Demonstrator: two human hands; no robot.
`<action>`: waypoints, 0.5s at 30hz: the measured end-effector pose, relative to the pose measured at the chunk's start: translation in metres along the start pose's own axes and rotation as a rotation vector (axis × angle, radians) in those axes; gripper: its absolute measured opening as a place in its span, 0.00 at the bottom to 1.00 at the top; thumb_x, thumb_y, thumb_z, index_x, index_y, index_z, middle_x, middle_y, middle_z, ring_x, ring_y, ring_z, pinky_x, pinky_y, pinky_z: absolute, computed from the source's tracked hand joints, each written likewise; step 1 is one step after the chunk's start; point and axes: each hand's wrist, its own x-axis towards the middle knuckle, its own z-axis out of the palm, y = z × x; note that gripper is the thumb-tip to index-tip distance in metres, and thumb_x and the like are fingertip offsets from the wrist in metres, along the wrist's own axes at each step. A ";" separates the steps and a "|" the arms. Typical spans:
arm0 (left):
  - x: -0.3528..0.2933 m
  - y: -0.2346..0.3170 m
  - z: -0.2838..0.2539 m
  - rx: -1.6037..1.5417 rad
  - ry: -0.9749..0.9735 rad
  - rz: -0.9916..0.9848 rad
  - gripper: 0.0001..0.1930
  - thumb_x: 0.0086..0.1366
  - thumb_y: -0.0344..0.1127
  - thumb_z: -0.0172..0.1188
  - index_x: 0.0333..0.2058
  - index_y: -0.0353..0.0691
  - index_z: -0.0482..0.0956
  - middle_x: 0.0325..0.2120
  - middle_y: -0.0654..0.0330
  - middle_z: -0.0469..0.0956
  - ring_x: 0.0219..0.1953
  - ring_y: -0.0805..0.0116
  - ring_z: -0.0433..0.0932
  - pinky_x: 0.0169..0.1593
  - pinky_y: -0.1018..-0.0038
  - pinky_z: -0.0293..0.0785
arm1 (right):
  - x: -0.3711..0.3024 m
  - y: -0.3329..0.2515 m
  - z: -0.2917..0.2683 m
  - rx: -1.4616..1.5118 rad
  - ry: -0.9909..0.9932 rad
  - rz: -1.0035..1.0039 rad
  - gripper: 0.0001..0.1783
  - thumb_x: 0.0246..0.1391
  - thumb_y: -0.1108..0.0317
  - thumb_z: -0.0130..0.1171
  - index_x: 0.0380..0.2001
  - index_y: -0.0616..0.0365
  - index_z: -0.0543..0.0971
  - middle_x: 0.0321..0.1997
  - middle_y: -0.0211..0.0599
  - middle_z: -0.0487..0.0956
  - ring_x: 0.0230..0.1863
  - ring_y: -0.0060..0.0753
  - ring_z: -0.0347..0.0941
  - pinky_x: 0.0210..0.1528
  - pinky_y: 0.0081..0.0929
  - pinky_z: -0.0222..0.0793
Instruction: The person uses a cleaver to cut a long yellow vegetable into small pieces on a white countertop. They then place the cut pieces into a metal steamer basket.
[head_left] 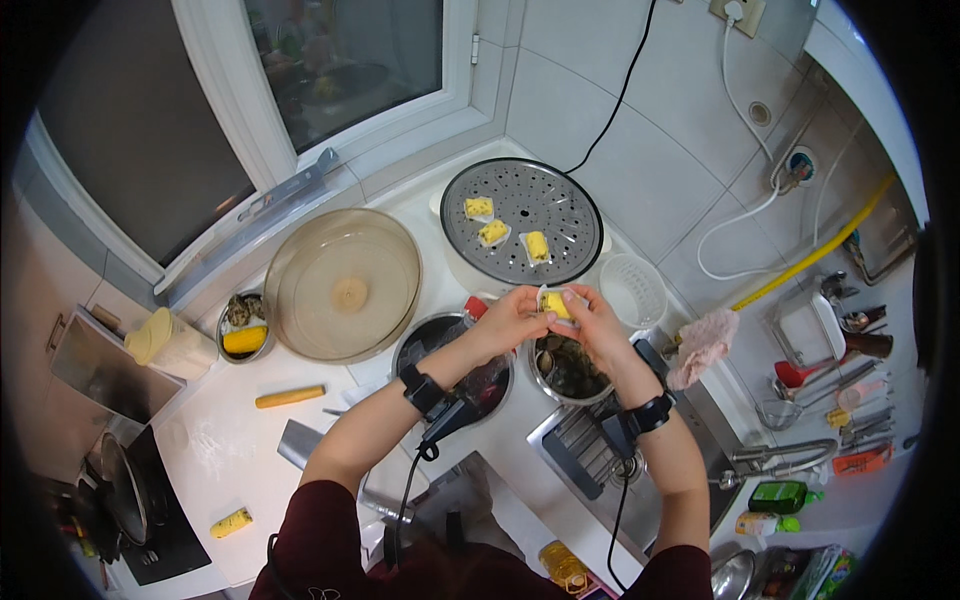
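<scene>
A yellow roll (555, 305) sits between the fingers of the left hand (514, 320) and right hand (597, 328) – both pinching it. Beyond the fingers lies a perforated tray (565, 213); bodyward, a pot (573, 402) of dark pieces (568, 372). A loose pinch could drop it there – a hard one might squash it.
</scene>
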 end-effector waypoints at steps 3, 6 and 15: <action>0.052 0.010 -0.010 -0.001 0.001 -0.079 0.20 0.68 0.34 0.60 0.54 0.35 0.66 0.46 0.58 0.76 0.47 0.70 0.79 0.51 0.76 0.77 | 0.046 -0.019 -0.022 -0.083 -0.009 0.038 0.21 0.67 0.54 0.51 0.53 0.58 0.69 0.51 0.38 0.74 0.48 0.28 0.75 0.45 0.27 0.80; 0.098 0.019 -0.023 -0.028 -0.012 -0.170 0.20 0.68 0.35 0.60 0.54 0.35 0.67 0.46 0.58 0.76 0.47 0.70 0.79 0.53 0.77 0.78 | 0.082 -0.034 -0.043 -0.144 -0.015 0.043 0.23 0.67 0.51 0.49 0.54 0.57 0.70 0.51 0.36 0.74 0.50 0.27 0.74 0.43 0.27 0.80; 0.220 0.036 -0.067 0.062 -0.035 -0.273 0.21 0.68 0.35 0.59 0.55 0.35 0.66 0.46 0.56 0.75 0.46 0.71 0.79 0.51 0.77 0.79 | 0.180 -0.025 -0.104 -0.118 -0.004 -0.048 0.19 0.65 0.69 0.46 0.58 0.61 0.68 0.50 0.40 0.74 0.49 0.32 0.75 0.45 0.30 0.80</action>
